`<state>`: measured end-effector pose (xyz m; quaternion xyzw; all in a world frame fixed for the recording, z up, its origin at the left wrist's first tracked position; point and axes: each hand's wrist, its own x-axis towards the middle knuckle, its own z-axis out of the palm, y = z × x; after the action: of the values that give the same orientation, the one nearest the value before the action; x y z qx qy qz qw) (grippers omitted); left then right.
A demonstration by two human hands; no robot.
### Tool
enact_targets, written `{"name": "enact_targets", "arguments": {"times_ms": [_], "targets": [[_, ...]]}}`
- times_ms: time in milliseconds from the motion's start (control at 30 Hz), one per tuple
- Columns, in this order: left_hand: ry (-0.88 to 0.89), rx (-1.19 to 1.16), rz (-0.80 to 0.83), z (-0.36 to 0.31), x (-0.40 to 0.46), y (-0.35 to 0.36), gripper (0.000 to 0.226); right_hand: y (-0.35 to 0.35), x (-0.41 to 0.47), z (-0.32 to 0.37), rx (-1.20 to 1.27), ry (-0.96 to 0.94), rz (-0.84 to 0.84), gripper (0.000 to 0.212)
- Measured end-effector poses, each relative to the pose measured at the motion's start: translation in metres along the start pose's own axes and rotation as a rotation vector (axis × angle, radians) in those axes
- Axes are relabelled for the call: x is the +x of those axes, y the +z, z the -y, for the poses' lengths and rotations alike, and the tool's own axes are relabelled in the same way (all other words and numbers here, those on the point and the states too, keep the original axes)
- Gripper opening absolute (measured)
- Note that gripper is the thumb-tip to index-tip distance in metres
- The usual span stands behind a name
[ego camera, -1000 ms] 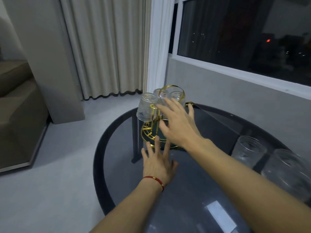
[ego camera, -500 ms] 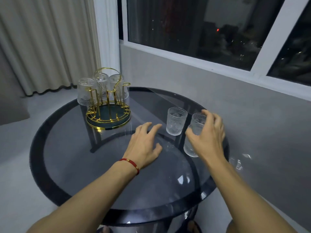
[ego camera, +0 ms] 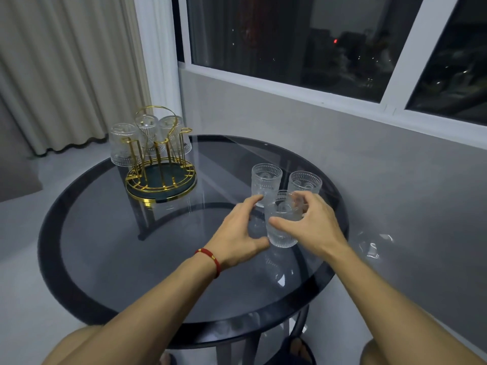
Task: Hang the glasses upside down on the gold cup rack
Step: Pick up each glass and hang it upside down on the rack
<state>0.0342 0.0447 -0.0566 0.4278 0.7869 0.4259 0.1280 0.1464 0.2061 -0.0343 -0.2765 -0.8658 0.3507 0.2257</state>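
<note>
1. Well off to the left of the fingers and farther from the person, the gold cup rack (ego camera: pixel 160 177) stands near the worktop's (ego camera: pixel 110 254) far-left edge. 3 glasses (ego camera: pixel 122 144) already hang on it mouth-down, which lets them drain and keeps dust out. At least 1 peg on its near right side, topped by a small loop, looks bare, and I judge that to be the next landing place.

2. The left hand (ego camera: pixel 234 233) reaches in from the left, its red cord bracelet (ego camera: pixel 209 260) at the wrist. Its fingers (ego camera: pixel 251 202) are spread partly open, and the thumb touches or nearly touches the glass's base. It seems placed to steady or help turn the glass, not to carry it.

3. Between the 2 hands sits the held tumbler (ego camera: pixel 282 219), upright and mouth-up. Whether its base is off the worktop I cannot tell. It is clear, with embossed arches under the rim and fine ribbing down the body, so it should grip well.

4. The right hand (ego camera: pixel 313 222) wraps the tumbler from the right: thumb on the near side, fingers curled around the far side by the rim, closed firmly on it. This grip suits the flip still needed before hanging.

5. Just beyond the fingers, 2 matching tumblers (ego camera: pixel 266 180) wait upright, side by side.
</note>
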Motion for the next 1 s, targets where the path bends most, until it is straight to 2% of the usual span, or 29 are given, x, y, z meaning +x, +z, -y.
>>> {"name": "enact_targets", "arguments": {"times_ms": [100,267,367,467,600,700,800,867,933,1000], "targets": [[0.003,-0.151,0.037,0.000,-0.001,-0.009,0.105,0.007,-0.001,0.015,0.085,-0.095,0.112,0.092],[-0.004,-0.135,-0.154,0.009,0.000,-0.043,0.095,0.031,0.010,0.034,0.315,-0.101,0.256,0.092],[-0.045,-0.165,-0.271,0.019,-0.001,-0.063,0.088,0.049,0.024,0.041,0.474,-0.104,0.306,0.075],[-0.113,-0.226,-0.389,0.032,0.001,-0.076,0.087,0.077,0.035,0.050,0.660,0.034,0.367,0.038],[-0.166,-0.323,-0.463,0.049,0.006,-0.087,0.083,0.115,0.044,0.066,0.965,0.295,0.522,0.046],[-0.161,-0.439,-0.455,0.063,0.010,-0.094,0.081,0.130,0.049,0.077,1.147,0.316,0.561,0.047],[-0.137,-0.435,-0.433,0.077,0.012,-0.108,0.077,0.137,0.057,0.087,1.180,0.254,0.508,0.040],[-0.156,-0.394,-0.413,0.089,0.009,-0.118,0.070,0.141,0.065,0.093,1.097,0.218,0.363,0.033],[-0.187,-0.200,-0.467,0.108,0.006,-0.124,0.060,0.141,0.072,0.095,0.944,0.171,0.206,0.042],[-0.226,0.143,-0.481,0.129,0.006,-0.126,0.056,0.137,0.079,0.100,0.773,0.083,0.093,0.056]]}}
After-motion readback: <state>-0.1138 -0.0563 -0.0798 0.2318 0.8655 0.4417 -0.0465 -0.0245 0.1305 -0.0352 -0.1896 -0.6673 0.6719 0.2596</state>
